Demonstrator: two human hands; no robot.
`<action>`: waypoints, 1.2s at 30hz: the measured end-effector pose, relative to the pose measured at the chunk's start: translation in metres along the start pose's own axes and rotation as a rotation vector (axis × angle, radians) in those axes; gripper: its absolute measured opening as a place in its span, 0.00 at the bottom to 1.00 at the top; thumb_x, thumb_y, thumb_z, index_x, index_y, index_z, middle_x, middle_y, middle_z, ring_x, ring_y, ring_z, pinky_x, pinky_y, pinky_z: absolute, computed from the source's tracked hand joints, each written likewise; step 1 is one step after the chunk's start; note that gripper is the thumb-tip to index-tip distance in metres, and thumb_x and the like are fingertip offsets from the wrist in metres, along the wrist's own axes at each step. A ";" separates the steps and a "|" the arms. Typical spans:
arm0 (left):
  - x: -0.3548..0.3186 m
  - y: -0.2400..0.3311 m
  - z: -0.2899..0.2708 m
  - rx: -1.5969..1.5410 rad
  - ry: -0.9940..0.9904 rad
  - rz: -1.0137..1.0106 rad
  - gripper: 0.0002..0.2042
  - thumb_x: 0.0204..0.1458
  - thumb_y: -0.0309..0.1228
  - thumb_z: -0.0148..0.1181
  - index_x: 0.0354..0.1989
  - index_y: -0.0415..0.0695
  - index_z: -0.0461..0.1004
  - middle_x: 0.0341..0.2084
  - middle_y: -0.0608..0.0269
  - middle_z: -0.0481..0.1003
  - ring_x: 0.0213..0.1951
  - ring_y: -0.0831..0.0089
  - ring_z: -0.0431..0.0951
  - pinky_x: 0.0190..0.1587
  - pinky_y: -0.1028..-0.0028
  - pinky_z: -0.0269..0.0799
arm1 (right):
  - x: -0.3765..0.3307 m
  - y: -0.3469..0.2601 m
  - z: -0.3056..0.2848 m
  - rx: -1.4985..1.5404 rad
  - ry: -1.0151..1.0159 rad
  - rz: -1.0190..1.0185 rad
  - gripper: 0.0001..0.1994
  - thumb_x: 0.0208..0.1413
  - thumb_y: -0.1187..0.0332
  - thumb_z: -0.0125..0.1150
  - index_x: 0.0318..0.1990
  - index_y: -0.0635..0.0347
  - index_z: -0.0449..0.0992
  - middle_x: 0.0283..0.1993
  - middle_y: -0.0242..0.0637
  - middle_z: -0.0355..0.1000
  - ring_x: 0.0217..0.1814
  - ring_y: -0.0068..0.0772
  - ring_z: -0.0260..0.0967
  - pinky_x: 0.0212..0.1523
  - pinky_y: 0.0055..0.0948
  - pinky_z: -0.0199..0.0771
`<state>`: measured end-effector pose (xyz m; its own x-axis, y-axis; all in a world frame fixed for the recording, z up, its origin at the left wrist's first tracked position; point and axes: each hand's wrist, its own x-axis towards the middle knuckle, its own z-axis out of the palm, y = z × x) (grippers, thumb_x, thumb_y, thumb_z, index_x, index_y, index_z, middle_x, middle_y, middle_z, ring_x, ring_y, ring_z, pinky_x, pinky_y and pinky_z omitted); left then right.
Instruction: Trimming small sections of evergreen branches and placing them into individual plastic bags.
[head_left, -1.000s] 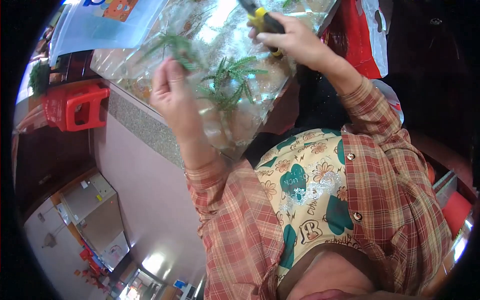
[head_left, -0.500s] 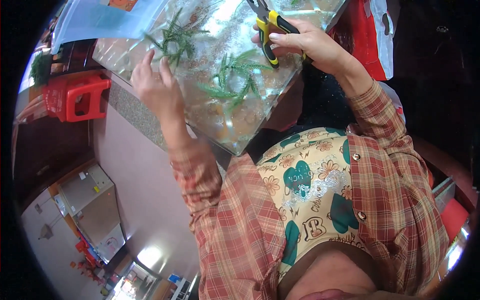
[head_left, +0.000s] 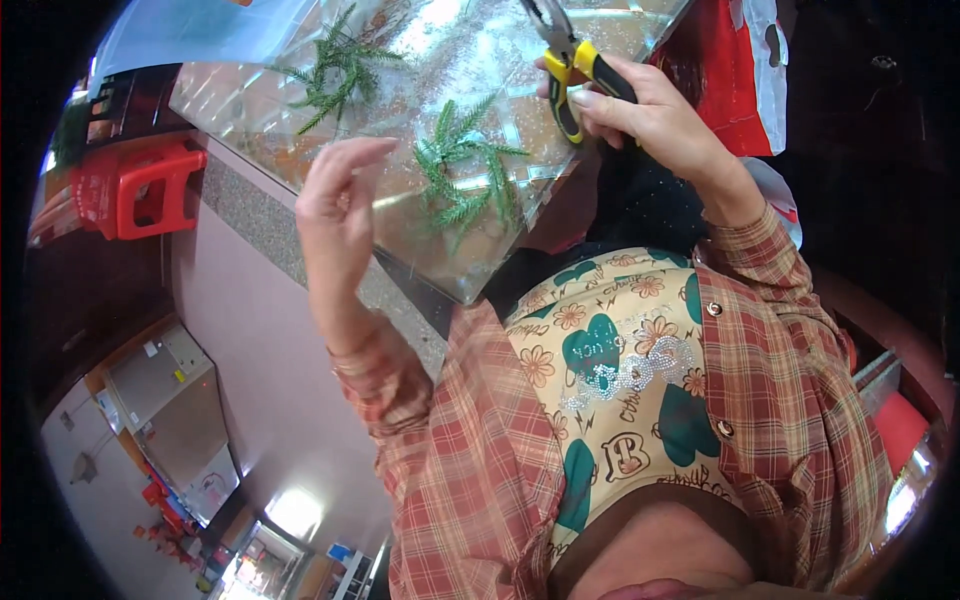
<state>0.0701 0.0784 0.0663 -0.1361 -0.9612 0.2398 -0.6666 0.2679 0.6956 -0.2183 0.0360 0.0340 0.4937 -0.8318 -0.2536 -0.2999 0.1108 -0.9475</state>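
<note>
Since the earlier frames, the left hand (head_left: pixel 335 215) is lifting off the near green sprig (head_left: pixel 462 175) and is now hovering open beside it, fingers loosely curled and holding nothing, while the right hand (head_left: pixel 650 125) is keeping its closed grip on the yellow-and-black pliers (head_left: pixel 572 62). The near sprig is lying flat on the glassy surface (head_left: pixel 480 270), close to its front corner, between the two hands; a second green sprig (head_left: pixel 335 70) is resting farther back to the left, well apart from the first. The plier nose is pointing away toward the upper edge of the view, and whether its tip is pinching anything cannot be told.

For a clean piece of work on the sprig, the free hand is best steadying the stem near its centre, where the branches meet, so the tool is meeting a part that is not sliding on the slick top. Approaching from the stem end seems less likely to be bending the fine needles. Beyond the surface, a red stool (head_left: pixel 140 185) is standing to the left and a red bag (head_left: pixel 745 70) is hanging at the right.
</note>
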 end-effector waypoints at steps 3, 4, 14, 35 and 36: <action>0.005 -0.008 -0.009 0.204 -0.051 0.033 0.16 0.38 0.14 0.52 0.35 0.46 0.76 0.38 0.60 0.71 0.38 0.63 0.72 0.40 0.72 0.69 | -0.009 0.005 -0.002 0.198 -0.047 -0.044 0.21 0.58 0.67 0.47 0.58 0.63 0.60 0.48 0.39 0.68 0.32 0.22 0.72 0.31 0.18 0.73; 0.005 -0.008 -0.004 0.203 -0.051 0.032 0.16 0.38 0.14 0.52 0.35 0.46 0.76 0.38 0.60 0.71 0.38 0.63 0.72 0.40 0.72 0.69 | -0.010 0.007 -0.001 0.295 -0.070 -0.066 0.21 0.58 0.68 0.47 0.58 0.64 0.59 0.49 0.40 0.68 0.31 0.23 0.72 0.29 0.17 0.74; 0.007 -0.010 0.017 0.410 -0.110 0.407 0.10 0.34 0.22 0.61 0.29 0.44 0.76 0.41 0.64 0.71 0.49 0.63 0.68 0.46 0.69 0.65 | -0.015 0.001 0.011 0.393 -0.064 -0.135 0.21 0.58 0.71 0.44 0.59 0.66 0.56 0.54 0.42 0.63 0.36 0.30 0.73 0.33 0.20 0.76; -0.023 0.014 0.066 -0.386 0.289 -0.202 0.09 0.46 0.26 0.62 0.32 0.34 0.72 0.24 0.59 0.73 0.27 0.75 0.72 0.31 0.77 0.66 | -0.021 0.006 0.038 -0.681 0.408 -0.520 0.32 0.38 0.84 0.58 0.56 0.60 0.59 0.53 0.49 0.62 0.54 0.52 0.61 0.51 0.37 0.67; -0.023 0.017 0.067 -0.390 0.285 -0.201 0.09 0.46 0.26 0.62 0.32 0.34 0.72 0.24 0.59 0.73 0.27 0.75 0.72 0.31 0.77 0.66 | -0.020 0.006 0.039 -0.695 0.430 -0.521 0.32 0.38 0.84 0.58 0.56 0.60 0.60 0.53 0.49 0.62 0.54 0.52 0.62 0.51 0.37 0.67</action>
<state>0.0131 0.1010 0.0272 0.2078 -0.9548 0.2124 -0.3295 0.1361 0.9343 -0.1984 0.0743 0.0258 0.4022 -0.8288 0.3890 -0.6117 -0.5594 -0.5594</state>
